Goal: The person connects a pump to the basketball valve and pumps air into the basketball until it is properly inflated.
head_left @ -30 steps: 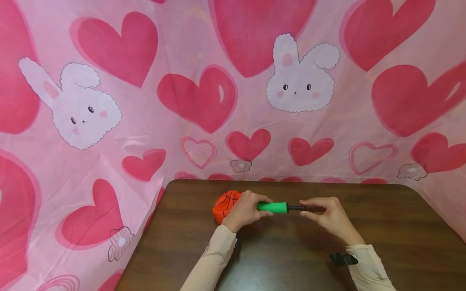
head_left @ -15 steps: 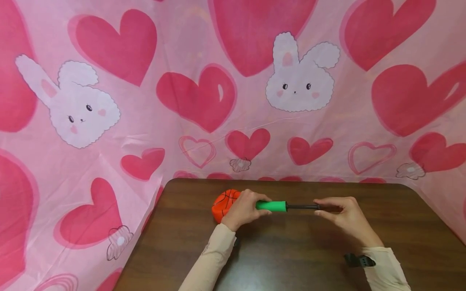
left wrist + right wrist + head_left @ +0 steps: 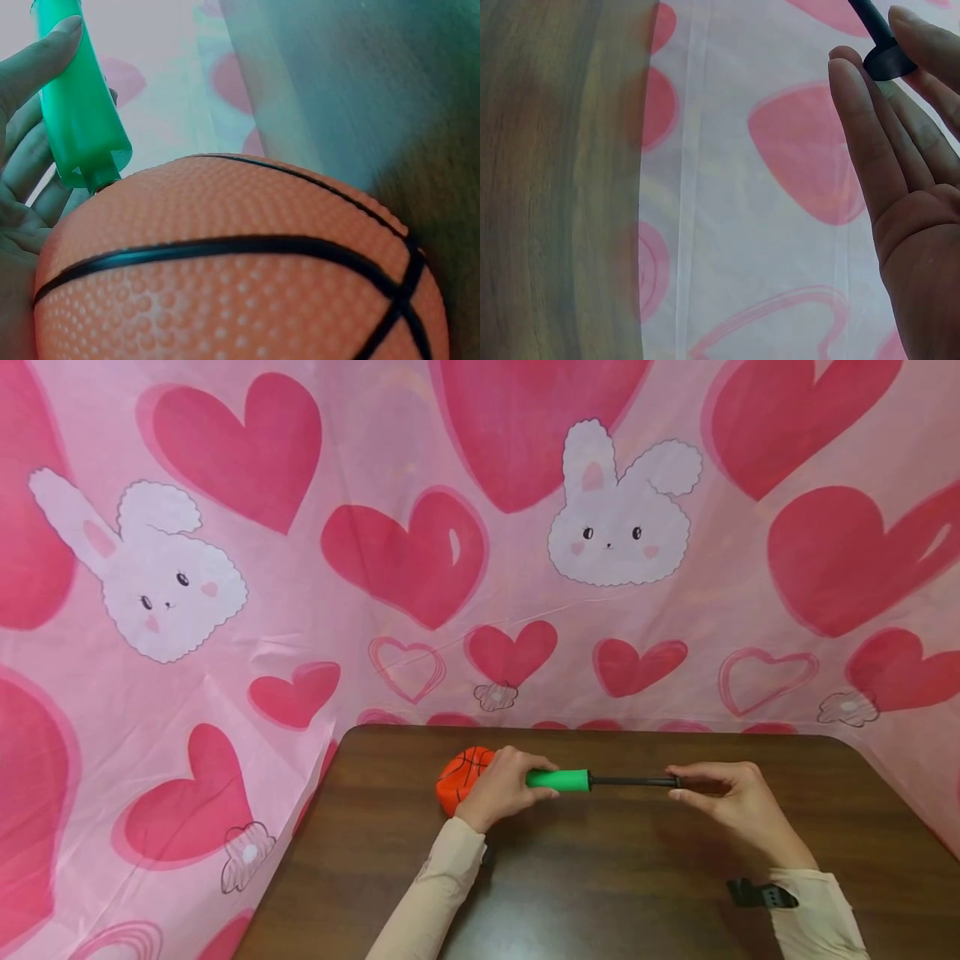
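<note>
The left hand [image 3: 504,789], near the middle of the lower half of the head view, grips the green barrel of a small hand pump [image 3: 564,780], thumb on one side and fingers on the other. The right hand [image 3: 738,802], to the right of it and well apart, pinches the black disc-shaped handle [image 3: 675,782] between thumb and fingers. Between the hands runs the pump's thin black rod [image 3: 630,782], drawn out lengthwise and roughly level across the frame.

Just left of the pump is an orange toy basketball [image 3: 457,781] with black seams, its right part covered by the left hand. That hand also hides the join from the head camera; in the left wrist view, the narrow end of the pump meets the ball at its upper left, with the ball filling much of the lower frame.

Pale sleeves [image 3: 435,893] cover both forearms, and a black strap [image 3: 762,894] shows at the right wrist, lower right. Beneath everything spreads a dark wood-grain table [image 3: 600,893] with rounded far corners. Behind its far edge hangs a pink backdrop [image 3: 525,597] printed with red hearts and two white rabbit faces, one at upper left, one right of top centre.
</note>
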`<action>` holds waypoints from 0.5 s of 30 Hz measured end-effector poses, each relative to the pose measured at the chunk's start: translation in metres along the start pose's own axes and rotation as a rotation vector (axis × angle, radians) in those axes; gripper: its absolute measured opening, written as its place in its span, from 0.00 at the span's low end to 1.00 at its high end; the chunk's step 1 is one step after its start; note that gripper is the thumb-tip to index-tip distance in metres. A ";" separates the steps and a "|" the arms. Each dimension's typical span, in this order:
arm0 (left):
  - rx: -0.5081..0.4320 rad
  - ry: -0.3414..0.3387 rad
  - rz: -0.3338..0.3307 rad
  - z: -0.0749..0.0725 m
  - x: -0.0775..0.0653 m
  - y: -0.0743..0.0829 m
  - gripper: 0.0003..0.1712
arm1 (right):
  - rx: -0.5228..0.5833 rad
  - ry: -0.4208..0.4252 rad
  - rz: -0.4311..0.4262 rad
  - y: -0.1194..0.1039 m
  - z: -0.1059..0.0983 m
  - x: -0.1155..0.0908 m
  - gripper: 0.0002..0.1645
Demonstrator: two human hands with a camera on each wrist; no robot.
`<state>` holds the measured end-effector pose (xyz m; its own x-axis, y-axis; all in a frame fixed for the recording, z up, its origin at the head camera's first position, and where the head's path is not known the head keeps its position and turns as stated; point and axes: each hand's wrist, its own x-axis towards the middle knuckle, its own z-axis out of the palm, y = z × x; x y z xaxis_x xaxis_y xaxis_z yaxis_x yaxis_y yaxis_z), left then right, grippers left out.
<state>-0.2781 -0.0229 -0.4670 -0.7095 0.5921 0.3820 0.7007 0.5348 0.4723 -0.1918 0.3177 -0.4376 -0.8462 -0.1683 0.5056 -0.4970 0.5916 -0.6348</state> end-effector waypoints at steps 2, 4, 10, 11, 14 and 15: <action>-0.002 0.000 0.003 0.000 0.001 0.000 0.16 | -0.002 -0.005 0.011 0.000 -0.001 0.000 0.20; -0.004 -0.001 0.004 0.000 0.001 0.001 0.16 | 0.001 -0.003 0.013 0.000 -0.001 0.000 0.20; 0.004 0.003 0.004 -0.002 0.000 0.001 0.16 | 0.013 0.011 -0.002 0.001 0.003 0.000 0.19; 0.004 0.004 0.004 -0.002 -0.001 0.001 0.16 | 0.013 0.012 -0.004 0.001 0.003 0.000 0.19; 0.002 0.009 0.008 -0.001 -0.001 0.001 0.16 | 0.007 0.021 -0.010 0.000 0.006 0.001 0.19; 0.000 0.009 0.008 -0.001 -0.001 0.001 0.16 | 0.003 0.023 -0.014 -0.001 0.007 0.001 0.20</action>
<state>-0.2765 -0.0231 -0.4661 -0.7044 0.5909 0.3933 0.7065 0.5299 0.4692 -0.1935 0.3120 -0.4406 -0.8347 -0.1577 0.5277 -0.5089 0.5870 -0.6296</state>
